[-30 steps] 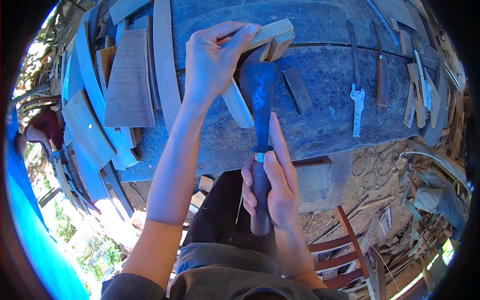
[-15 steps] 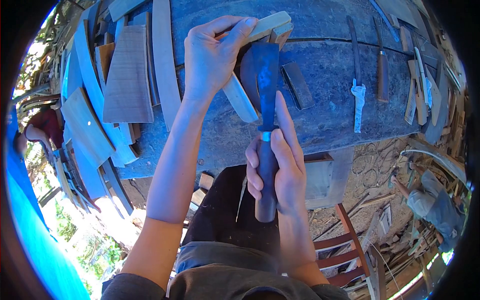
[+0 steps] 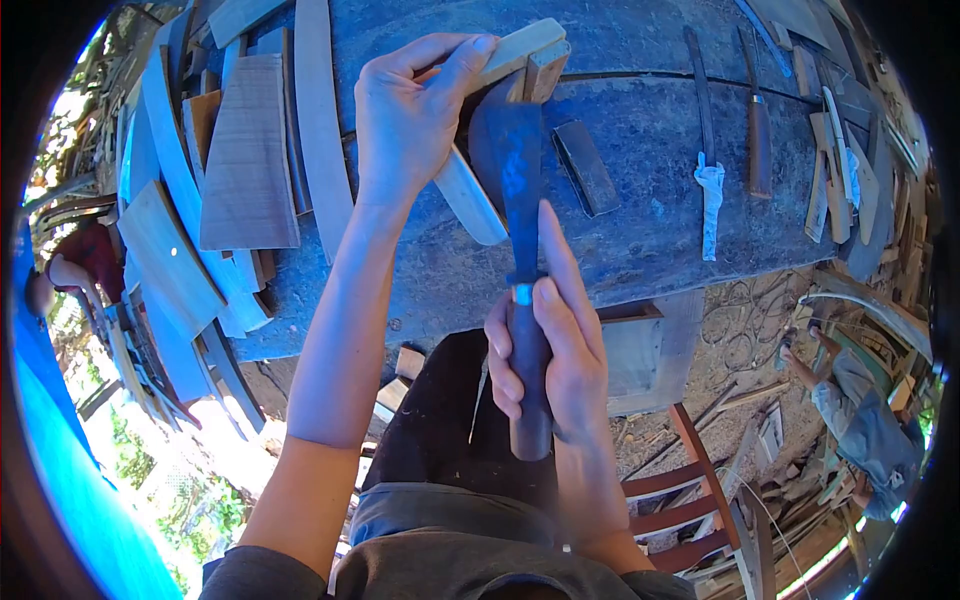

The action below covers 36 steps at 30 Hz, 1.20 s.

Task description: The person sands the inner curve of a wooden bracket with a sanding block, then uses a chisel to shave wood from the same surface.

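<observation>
Head view, person seated at a dark, worn tabletop (image 3: 640, 200).

Left hand (image 3: 410, 120): pressed down on a pale wooden block (image 3: 520, 50) near the far edge of the tabletop. The fingers are curled over the block's near end, with the forefinger stretched along its top face. A second short piece of wood, butted against the block's right end, stands at an angle to it. A curved pale wood strip (image 3: 468, 200) lies under the heel of this hand and runs toward the person.

Right hand (image 3: 550, 350): closed around the dark handle of a broad chisel (image 3: 518, 190), the fingers wrapped tight and the forefinger extended along the blade's shank above the metal ferrule. The blade is wide and dark with blue sheen. Its tip lies against the underside of the block, just right of the left hand. The handle's butt points back at the person's lap.

Rest of the tabletop: a small dark rectangular block (image 3: 586, 167) just right of the blade; a long thin tool with a rag tied on it (image 3: 708, 190) farther right; a wood-handled tool (image 3: 760, 140) beside that. Stacked boards (image 3: 250, 160) and curved slats lie at left. A red chair (image 3: 690, 500) stands at lower right. Another person (image 3: 865, 420) is crouched at the far right, well apart.
</observation>
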### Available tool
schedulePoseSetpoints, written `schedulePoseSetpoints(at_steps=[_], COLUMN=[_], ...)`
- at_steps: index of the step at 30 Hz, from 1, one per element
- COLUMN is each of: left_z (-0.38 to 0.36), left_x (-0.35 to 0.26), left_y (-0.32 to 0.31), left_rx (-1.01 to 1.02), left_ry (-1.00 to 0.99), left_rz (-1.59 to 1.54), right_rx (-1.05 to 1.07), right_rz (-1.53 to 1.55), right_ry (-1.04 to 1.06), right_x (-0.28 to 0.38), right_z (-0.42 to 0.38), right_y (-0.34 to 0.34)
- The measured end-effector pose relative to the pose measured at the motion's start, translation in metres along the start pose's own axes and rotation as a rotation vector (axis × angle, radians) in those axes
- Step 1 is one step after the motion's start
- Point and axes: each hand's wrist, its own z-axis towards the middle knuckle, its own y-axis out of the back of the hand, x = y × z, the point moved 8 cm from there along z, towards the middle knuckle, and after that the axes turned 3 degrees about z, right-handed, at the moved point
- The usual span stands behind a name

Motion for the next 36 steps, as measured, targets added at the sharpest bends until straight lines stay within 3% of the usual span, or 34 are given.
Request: schedulePoseSetpoints(at_steps=[36], left_z=[-0.006], left_x=[-0.002], left_y=[0.0], left_rx=[-0.012], left_ry=[-0.008], left_rz=[0.02], right_rx=[-0.005], right_rz=[-0.001], right_ry=[-0.007], right_x=[0.004], right_z=[0.002], right_y=[0.012])
